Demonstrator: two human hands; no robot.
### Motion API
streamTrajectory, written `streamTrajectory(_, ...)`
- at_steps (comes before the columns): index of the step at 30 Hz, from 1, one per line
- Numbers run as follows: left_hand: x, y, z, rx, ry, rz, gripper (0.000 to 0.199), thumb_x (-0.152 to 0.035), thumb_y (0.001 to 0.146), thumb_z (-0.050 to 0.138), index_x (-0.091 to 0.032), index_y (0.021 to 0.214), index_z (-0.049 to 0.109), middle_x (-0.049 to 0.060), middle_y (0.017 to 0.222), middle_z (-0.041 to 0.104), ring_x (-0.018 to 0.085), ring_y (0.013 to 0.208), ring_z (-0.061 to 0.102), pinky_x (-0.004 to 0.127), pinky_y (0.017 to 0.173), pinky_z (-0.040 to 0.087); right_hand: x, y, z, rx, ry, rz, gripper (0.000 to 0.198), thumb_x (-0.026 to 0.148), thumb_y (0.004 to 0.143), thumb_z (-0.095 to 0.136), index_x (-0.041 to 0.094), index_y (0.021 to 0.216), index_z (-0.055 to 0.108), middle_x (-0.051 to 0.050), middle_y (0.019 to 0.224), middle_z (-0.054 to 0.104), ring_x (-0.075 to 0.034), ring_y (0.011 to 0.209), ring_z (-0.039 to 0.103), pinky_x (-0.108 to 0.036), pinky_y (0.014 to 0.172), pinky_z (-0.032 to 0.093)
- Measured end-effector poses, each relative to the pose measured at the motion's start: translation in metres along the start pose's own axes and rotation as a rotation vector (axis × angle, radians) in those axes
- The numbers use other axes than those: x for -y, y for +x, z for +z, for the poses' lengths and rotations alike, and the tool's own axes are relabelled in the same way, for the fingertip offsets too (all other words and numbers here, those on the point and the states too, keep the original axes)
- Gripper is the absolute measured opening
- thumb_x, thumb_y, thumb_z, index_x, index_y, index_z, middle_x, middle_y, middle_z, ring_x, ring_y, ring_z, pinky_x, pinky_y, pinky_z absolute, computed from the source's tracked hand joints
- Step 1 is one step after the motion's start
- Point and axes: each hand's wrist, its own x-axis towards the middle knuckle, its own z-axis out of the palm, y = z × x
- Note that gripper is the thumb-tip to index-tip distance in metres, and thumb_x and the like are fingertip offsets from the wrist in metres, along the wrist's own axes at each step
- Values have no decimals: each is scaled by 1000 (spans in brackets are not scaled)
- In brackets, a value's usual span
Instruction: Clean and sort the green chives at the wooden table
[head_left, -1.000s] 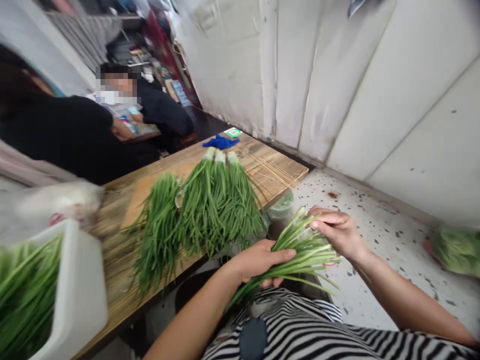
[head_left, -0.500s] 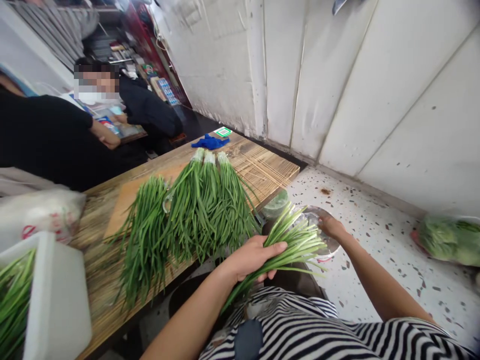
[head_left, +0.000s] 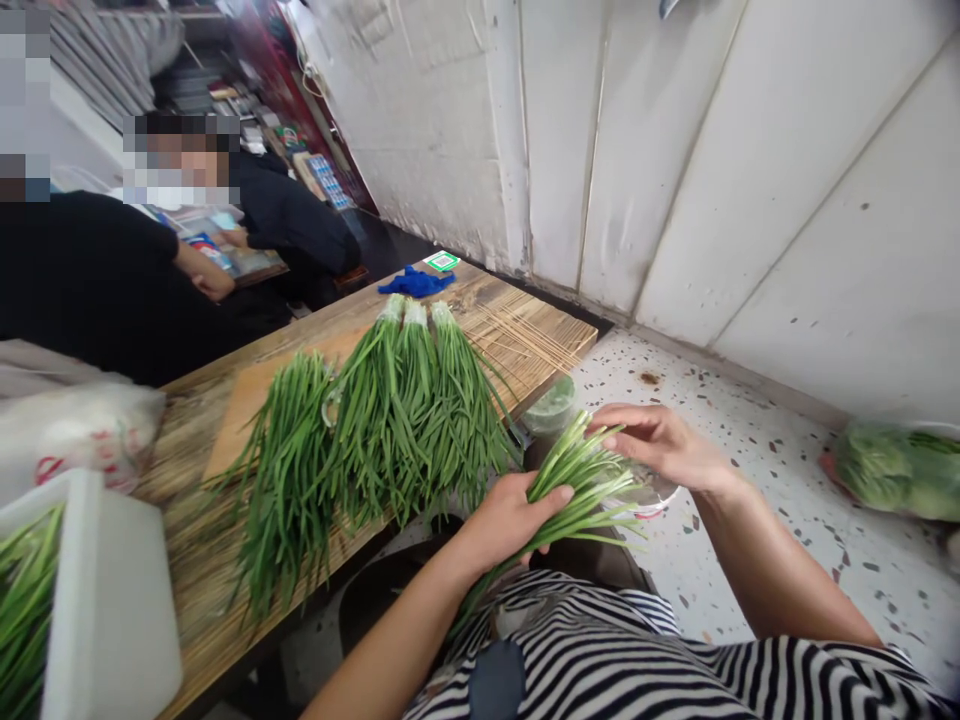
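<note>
My left hand (head_left: 521, 515) is wrapped round a loose bunch of garlic chives (head_left: 574, 475), their pale cut ends pointing up and to the right. My right hand (head_left: 649, 440) bends over those pale ends, thumb and fingers closing on a few stalks at the tip of the bunch. Partly behind it, close to the floor, is a round container (head_left: 660, 492), largely hidden. On the wooden table (head_left: 195, 560) lie three chive bundles (head_left: 416, 400) bound with clear wrap at their tops, and a looser pile of chives (head_left: 289, 470) beside them.
A white foam box (head_left: 124, 590) with more greens stands at the left, near a plastic bag (head_left: 82, 425). Thin sticks (head_left: 532, 335) and a blue cloth (head_left: 416, 281) lie at the table's far end. Two people sit beyond. Bagged vegetables (head_left: 896, 470) rest on the floor.
My right hand has come up from the round container to the pale ends of the chives. My left hand keeps its hold on the bunch.
</note>
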Motion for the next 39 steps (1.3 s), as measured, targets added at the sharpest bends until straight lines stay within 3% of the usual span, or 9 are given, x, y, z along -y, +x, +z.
streamTrajectory(7, 0, -10, -4, 39, -78, -15, 49, -62, 78, 53, -14, 80, 54, -2, 49, 54, 6, 32, 40, 17, 32, 30, -4, 4, 9, -37, 129, 75, 22, 38, 70, 75, 17, 71, 70, -2, 71, 66, -11, 61, 57, -25, 57, 46)
streamTrajectory(12, 1, -11, -4, 20, -129, -3, 52, -65, 77, 52, -14, 84, 53, -2, 50, 54, 6, 32, 40, 17, 32, 31, -1, 0, 10, -59, -17, 2, 22, 39, 76, 71, 16, 73, 68, -2, 70, 65, -12, 62, 56, -25, 57, 45)
streamTrajectory(18, -1, -10, -3, -7, -150, 43, 55, -67, 79, 48, -13, 90, 54, -4, 48, 52, 6, 31, 39, 17, 31, 30, -1, -1, 17, -204, -345, -173, 28, 43, 85, 59, 18, 74, 64, -5, 73, 65, -16, 68, 58, -29, 65, 46)
streamTrajectory(22, 2, -9, -3, -24, -133, 35, 56, -68, 79, 46, -13, 87, 55, -3, 48, 53, 6, 32, 38, 18, 31, 29, -5, -3, 16, -357, -395, -122, 29, 44, 84, 59, 18, 71, 61, -4, 68, 62, -15, 61, 54, -27, 58, 44)
streamTrajectory(26, 5, -6, -3, -121, -35, 55, 54, -67, 79, 46, -14, 86, 56, -3, 49, 53, 8, 33, 42, 19, 33, 32, 3, -9, 12, -519, -282, -71, 46, 48, 89, 49, 19, 54, 52, -2, 54, 52, -13, 52, 48, -26, 51, 40)
streamTrajectory(28, 5, -5, -2, -160, 15, 60, 53, -65, 80, 47, -14, 86, 58, -3, 50, 53, 8, 35, 43, 19, 34, 33, 10, -11, 11, -495, -221, -93, 47, 49, 89, 50, 19, 54, 56, -4, 60, 57, -14, 58, 52, -28, 56, 43)
streamTrajectory(31, 3, -4, -1, -185, 80, 76, 51, -62, 80, 49, -14, 87, 61, -3, 52, 53, 9, 38, 45, 20, 37, 35, 16, -9, 13, -377, -204, -142, 27, 46, 79, 65, 19, 79, 69, -7, 81, 66, -17, 72, 58, -30, 64, 47)
streamTrajectory(33, 1, -4, -1, -197, 124, 100, 49, -60, 81, 50, -14, 89, 63, -2, 54, 55, 11, 43, 48, 20, 42, 38, 16, -5, 17, -326, -199, -148, 27, 44, 75, 69, 20, 86, 70, -6, 83, 66, -17, 73, 59, -31, 65, 48)
streamTrajectory(39, -3, -6, -2, -263, 202, 129, 47, -57, 81, 49, -14, 94, 67, 0, 59, 59, 15, 54, 54, 22, 49, 40, 14, -1, 25, -234, -138, -98, 30, 46, 79, 65, 18, 68, 67, -4, 67, 62, -14, 62, 54, -29, 60, 46)
